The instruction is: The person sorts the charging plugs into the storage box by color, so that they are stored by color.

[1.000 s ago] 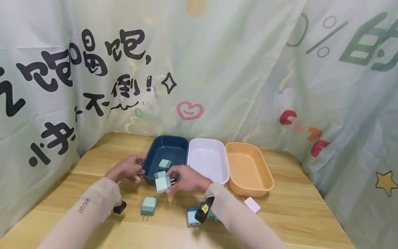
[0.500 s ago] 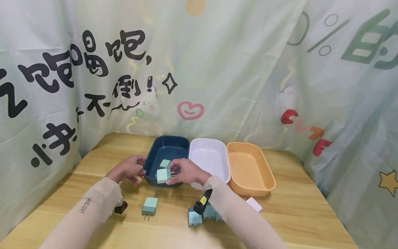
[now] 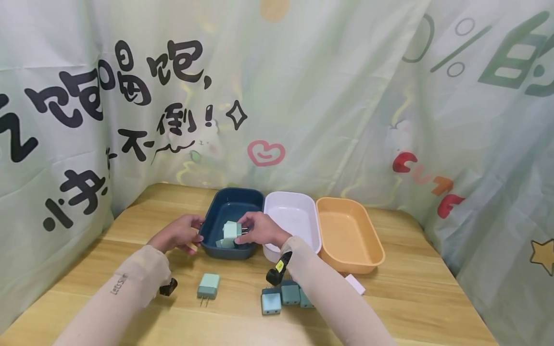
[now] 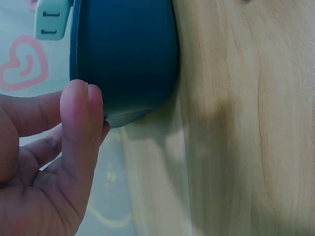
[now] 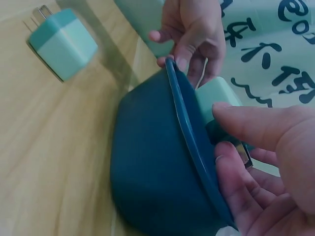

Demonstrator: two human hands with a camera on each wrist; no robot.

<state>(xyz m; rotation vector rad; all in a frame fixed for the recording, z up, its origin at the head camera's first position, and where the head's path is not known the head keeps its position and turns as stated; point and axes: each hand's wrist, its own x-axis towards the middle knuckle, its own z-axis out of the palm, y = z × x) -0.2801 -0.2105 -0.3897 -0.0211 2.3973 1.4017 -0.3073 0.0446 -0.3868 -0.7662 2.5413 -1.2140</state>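
Observation:
My right hand pinches a mint-green plug-in charger by its prong end, over the dark blue bin. Under it, another green charger lies in the bin, partly hidden. In the right wrist view the held charger overlaps the bin's inner side, just past the rim. At the bin's left side, my left hand holds the rim between thumb and fingers, as the left wrist view shows with the thumb against the wall. A two-tone green charger lies on the table in front, prongs toward me.
A white bin and an orange bin stand side by side, right of the blue one. Blue and teal chargers lie under my right forearm. A white charger sits farther right. A printed curtain surrounds the wooden table.
My right hand has carried the held charger away from me and slightly right, from the bin's front edge to over its inside. The left hand stays at the rim.

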